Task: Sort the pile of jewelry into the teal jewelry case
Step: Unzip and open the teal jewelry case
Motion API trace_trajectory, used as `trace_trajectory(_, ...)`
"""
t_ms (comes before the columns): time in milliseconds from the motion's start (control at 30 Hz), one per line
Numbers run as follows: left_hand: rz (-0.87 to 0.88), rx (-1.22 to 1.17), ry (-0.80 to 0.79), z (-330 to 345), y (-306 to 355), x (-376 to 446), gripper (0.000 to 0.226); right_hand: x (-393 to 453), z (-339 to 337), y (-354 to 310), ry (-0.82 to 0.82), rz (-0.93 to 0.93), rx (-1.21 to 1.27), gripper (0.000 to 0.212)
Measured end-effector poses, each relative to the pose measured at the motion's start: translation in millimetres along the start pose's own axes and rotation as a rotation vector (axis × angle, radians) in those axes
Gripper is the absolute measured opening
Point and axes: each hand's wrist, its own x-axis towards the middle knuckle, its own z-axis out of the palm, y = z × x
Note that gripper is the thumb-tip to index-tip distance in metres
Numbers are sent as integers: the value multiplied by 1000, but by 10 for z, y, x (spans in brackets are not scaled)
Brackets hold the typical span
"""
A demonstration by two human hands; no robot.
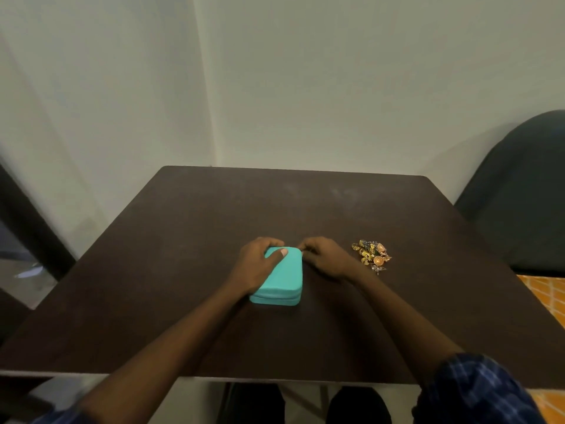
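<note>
Teal jewelry case lies closed, flat on the dark desk, approx centre. Left hand grips its far-left corner: fingers curl round the far edge, thumb pressed on the lid. Right hand sits at the case's far-right corner, fingers bunched together at the edge w/ tips touching it; can't tell what they pinch, if anything. Pile of jewelry, gold & orange bits, lies on the desk just right of the right hand, apart from the case. Dark chair at far right
</note>
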Motion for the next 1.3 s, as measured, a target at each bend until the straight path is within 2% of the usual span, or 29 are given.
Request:
trace_trajectory(133, -6, 22, -6, -4, -10, -3, 27, -229, 61, -64, 164, 31, -166, 20)
trace_trajectory(367, -3, 25, 22, 40, -59, 31, 26, -1006, 442, -453, 243, 116, -198, 22)
trace_trajectory(500, -23, 4, 44, 59, -67, 36, 26, -984, 804, -870, 315, 166, -164, 20)
trace_trajectory(633, -32, -2, 32, 49, -40, 15, 26, -715, 1207, -1293, 382, 189, -125, 7)
trace_trajectory(767, -46, -25, -24, 8, -46, 24, 31, -600, 1240, -1352, 428, 62, -112, 14)
trace_trajectory(833, -129, -184, -28, -53, -90, 2, 35, -676, 1155, -1269, 494, 35, -82, 22)
trace_trajectory(900, -223, -345, 14, -155, -179, -111, 40, -789, 979, -1159, 634, 8, -97, 26)
trace_trajectory(967, -205, -282, 32, -276, -299, -295, 45, -848, 764, -1005, 725, -22, -101, 24)
trace_trajectory(1033, -137, -140, -20, -382, -404, -488, 52, -805, 599, -839, 638, -28, -105, 41)
trace_trajectory(1100, -45, 45, -104, -451, -455, -629, 55, -715, 500, -682, 438, -25, -119, 67)
trace_trajectory(1167, 81, 206, -171, -456, -480, -698, 57, -617, 469, -577, 258, -32, -157, 81)
trace_trajectory(1233, 142, 261, -178, -418, -499, -725, 48, -552, 483, -515, 142, -35, -189, 85)
trace_trajectory(1300, 181, 278, -116, -380, -514, -725, 25, -526, 517, -473, 114, -31, -170, 83)
